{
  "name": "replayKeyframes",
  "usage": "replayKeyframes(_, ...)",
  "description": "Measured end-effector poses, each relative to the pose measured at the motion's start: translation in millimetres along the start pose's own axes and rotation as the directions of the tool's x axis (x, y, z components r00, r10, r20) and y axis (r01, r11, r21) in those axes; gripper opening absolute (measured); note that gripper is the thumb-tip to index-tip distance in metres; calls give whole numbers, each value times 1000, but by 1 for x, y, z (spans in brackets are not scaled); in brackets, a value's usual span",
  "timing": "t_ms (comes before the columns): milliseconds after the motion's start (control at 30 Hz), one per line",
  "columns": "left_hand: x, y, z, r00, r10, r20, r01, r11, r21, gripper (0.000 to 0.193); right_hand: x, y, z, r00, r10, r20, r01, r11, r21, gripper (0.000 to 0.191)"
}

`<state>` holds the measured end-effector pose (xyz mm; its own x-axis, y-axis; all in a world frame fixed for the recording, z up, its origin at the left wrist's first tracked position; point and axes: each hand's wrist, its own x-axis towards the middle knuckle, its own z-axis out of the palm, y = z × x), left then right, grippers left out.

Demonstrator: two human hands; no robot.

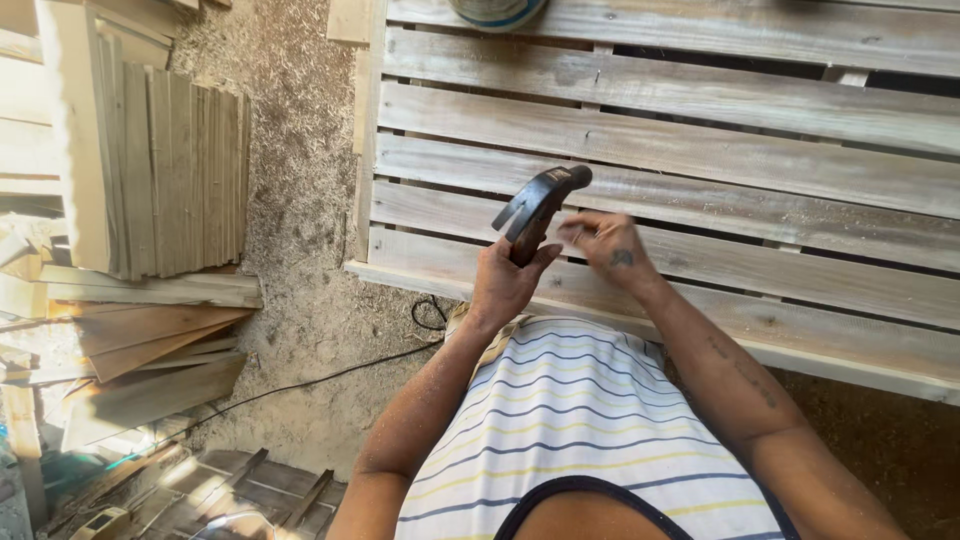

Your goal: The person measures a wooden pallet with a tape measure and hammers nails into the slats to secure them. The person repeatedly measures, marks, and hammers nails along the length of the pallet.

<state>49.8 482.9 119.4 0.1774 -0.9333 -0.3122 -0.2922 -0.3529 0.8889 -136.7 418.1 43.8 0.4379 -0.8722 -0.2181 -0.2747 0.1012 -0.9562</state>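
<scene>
We are raising the claw hammer [540,205] in our left hand [505,285], clenched round its handle, above the slatted wooden pallet [700,150]. Our right hand [610,245] is pinching something too small to make out against a near slat [800,270]. Most slats are already lying fixed, we judge; this one seems unfinished. Cut boards [175,170] are standing stacked beside it.

We see a sleeveless striped top [580,420], white with thin navy and yellow bands and a dark trim at the neckline. Both arms are bare. We spot a small dark tattoo on the back of the right hand [610,250], more tattoo marks along that forearm [745,375], sawdust flecks everywhere.
</scene>
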Motion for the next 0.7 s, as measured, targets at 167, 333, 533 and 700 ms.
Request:
replayKeyframes(167,-8,11,-20,996,-68,56,71,996,-55,32,31,10,-24,910,-322,-263,233,919,-317,9)
replayKeyframes(333,-6,14,-27,992,-70,105,59,993,103,33,42,18,-19,885,-380,-271,257,881,-397,14)
replayKeyframes(533,1,26,-20,991,-9,131,-14,985,173,32,41,23,-14,877,-398,-269,237,846,-478,12)
replayKeyframes(700,12,26,-11,986,-24,164,-39,928,371,29,46,39,-15,860,-431,-275,226,803,-551,8)
